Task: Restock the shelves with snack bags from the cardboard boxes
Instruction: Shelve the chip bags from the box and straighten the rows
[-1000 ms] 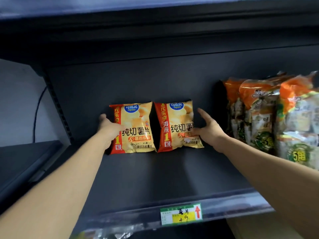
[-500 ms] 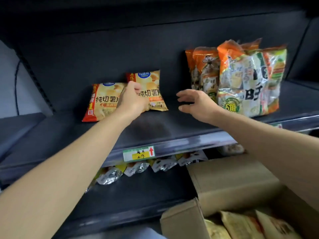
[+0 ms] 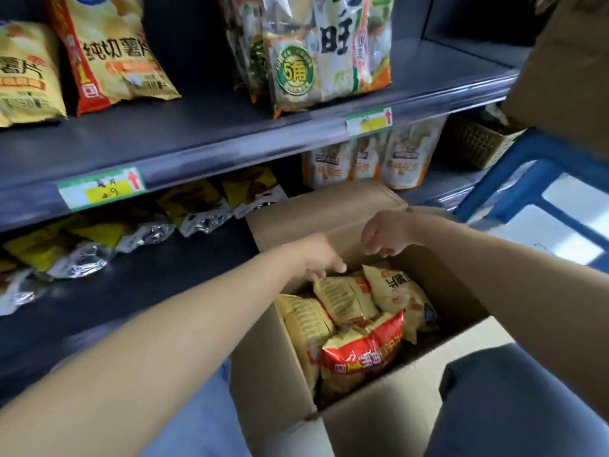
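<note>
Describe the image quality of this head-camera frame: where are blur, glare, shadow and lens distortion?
Head view: the foil bags on the lower shelf are smeared by motion blur and carry bright glare spots. Head view: the upper shelf edge tilts and slightly bows, a wide-angle effect. Head view: the cardboard box is dark inside around the snack bags, whose print is fairly sharp.

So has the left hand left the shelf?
Yes: the left hand dropped from the chip bags on the shelf down to the cardboard box.
</note>
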The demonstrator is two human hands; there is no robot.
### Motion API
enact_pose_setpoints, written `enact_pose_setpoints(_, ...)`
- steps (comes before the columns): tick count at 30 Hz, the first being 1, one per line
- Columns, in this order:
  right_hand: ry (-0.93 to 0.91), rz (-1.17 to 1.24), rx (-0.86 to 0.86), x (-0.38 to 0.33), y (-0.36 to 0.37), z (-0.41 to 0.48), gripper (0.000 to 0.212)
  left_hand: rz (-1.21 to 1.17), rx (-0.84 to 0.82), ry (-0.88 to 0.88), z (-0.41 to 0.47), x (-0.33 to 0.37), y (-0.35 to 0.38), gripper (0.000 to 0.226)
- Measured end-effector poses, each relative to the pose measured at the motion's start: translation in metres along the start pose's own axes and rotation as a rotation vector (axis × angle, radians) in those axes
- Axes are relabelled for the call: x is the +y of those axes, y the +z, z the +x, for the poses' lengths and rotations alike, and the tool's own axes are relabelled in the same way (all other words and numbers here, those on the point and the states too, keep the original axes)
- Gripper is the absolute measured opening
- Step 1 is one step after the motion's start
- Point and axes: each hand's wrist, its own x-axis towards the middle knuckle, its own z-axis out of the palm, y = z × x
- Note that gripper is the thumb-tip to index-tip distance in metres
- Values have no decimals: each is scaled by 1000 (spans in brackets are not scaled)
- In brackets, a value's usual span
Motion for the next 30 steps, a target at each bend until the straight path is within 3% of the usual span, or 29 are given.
enact_pose_setpoints(5, 81, -212, -67, 49, 42, 21, 36, 160, -206, -174, 25, -23, 60, 56)
enact_pose_setpoints(9, 97, -319, -56, 77, 48, 33, 43, 301, -379, -193, 35, -31, 91, 79)
enact_pose_setpoints(14, 152, -346, -115, 86, 52, 40, 45, 503, -303, -101, 38, -31, 109, 85)
enact_pose_setpoints(18, 131, -357, -103, 94, 55, 53, 46, 509, -298, -118, 47, -30, 102, 67)
enact_pose_setpoints(26, 39, -349, -115, 91, 59, 77, 62, 592, -216, -85, 54, -23, 51, 60)
enact_pose_setpoints(30, -10, -416, -159, 89, 66, 89, 76, 474, -141, -173, 50, -27, 4, 55)
